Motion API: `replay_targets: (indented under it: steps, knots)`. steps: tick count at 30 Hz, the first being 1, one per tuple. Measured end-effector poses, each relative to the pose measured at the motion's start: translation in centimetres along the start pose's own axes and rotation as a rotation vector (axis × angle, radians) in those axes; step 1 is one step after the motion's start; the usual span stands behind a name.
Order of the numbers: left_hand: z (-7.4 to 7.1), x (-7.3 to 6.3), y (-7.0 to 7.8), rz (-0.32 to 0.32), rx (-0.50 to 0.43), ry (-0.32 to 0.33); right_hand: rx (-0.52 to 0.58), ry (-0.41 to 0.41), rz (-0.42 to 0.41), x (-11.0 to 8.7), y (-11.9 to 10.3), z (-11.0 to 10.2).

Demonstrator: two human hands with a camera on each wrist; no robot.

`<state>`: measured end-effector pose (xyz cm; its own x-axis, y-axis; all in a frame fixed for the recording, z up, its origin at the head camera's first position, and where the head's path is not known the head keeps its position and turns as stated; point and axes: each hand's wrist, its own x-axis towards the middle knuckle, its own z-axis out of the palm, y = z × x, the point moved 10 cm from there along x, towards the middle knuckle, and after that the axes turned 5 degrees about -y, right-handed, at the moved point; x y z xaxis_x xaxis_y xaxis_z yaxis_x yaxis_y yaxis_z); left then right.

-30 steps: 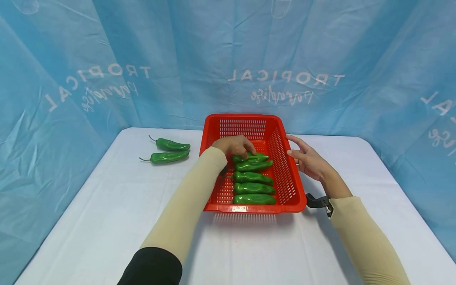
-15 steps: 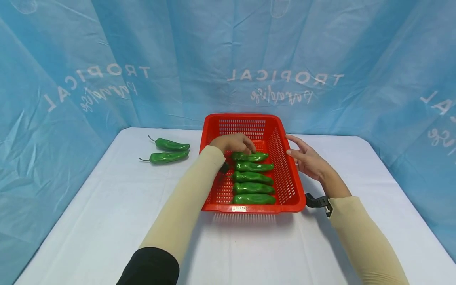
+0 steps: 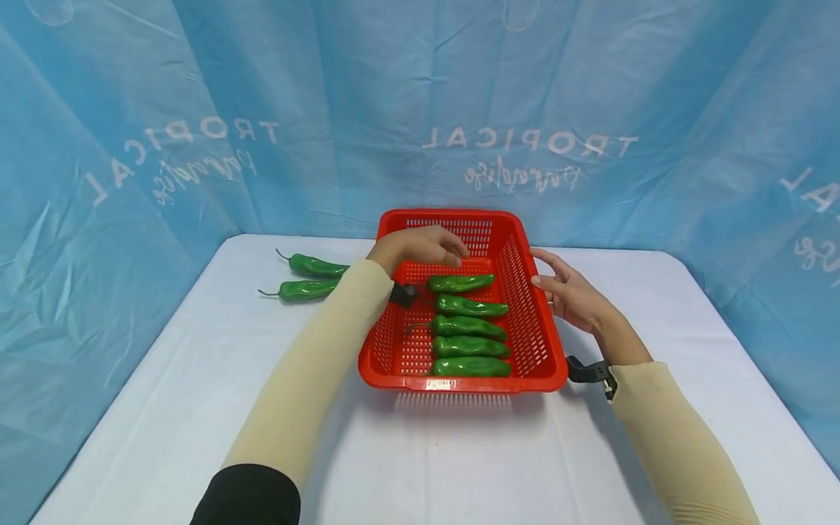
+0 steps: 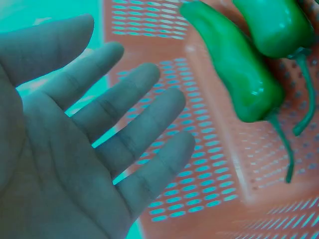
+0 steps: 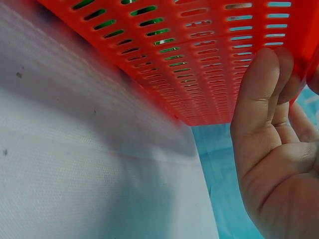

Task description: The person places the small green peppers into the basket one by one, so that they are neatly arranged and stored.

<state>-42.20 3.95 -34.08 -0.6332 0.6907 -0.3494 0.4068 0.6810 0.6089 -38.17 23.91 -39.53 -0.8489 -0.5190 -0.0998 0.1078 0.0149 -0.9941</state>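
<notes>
Several green chili peppers (image 3: pixel 469 327) lie side by side in a red plastic basket (image 3: pixel 459 384) with slotted walls. My left hand (image 3: pixel 423 246) is over the back left of the basket, its fingers extended and nothing held. In the left wrist view, the left palm (image 4: pixel 55 154) faces the camera with fingers spread, apart from the nearest pepper (image 4: pixel 244 69). At the basket's right side, my right hand (image 3: pixel 571 295) holds the rim. The right wrist view has the fingers (image 5: pixel 259 79) against the outer wall under the rim.
Two more green peppers (image 3: pixel 305 290) lie on the white table (image 3: pixel 433 452) left of the basket, partly covered by the left sleeve (image 3: pixel 315 364). A blue printed sheet (image 3: pixel 367 87) hangs behind the table and along both sides.
My left hand has let go of the rearmost pepper and lifted up and back from it. That pepper now lies apart from its neighbour. The right hand stays at the rim.
</notes>
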Motion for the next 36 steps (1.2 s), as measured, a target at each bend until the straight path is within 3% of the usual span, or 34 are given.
replay_targets:
  steps: [6,11,14,18,22,28,36]
  knots:
    - [-1.5,-3.6,0.8,0.093,0.047,0.08,-0.016,0.012,0.007,-0.1,-0.1,0.0]
    - [-2.3,-7.6,-0.2,0.086,0.098,0.152,-0.031,0.021,0.014,-0.2,-0.1,0.0]
    - [-2.5,-10.5,-2.1,0.056,0.088,0.205,-0.04,0.02,0.023,-0.1,0.0,0.0]
    - [-2.8,-14.3,-5.7,-0.008,0.04,0.283,-0.053,0.02,0.024,0.0,0.0,-0.1]
    - [-2.8,-17.0,-8.9,-0.069,0.037,0.329,-0.047,0.03,0.032,-0.1,0.2,-0.2]
    - [-2.1,-19.1,-12.8,-0.131,0.062,0.387,-0.055,0.041,0.049,-0.1,0.5,-0.1]
    - [-1.2,-19.1,-17.2,-0.208,0.086,0.441,-0.069,0.043,0.04,-0.3,0.0,0.0]
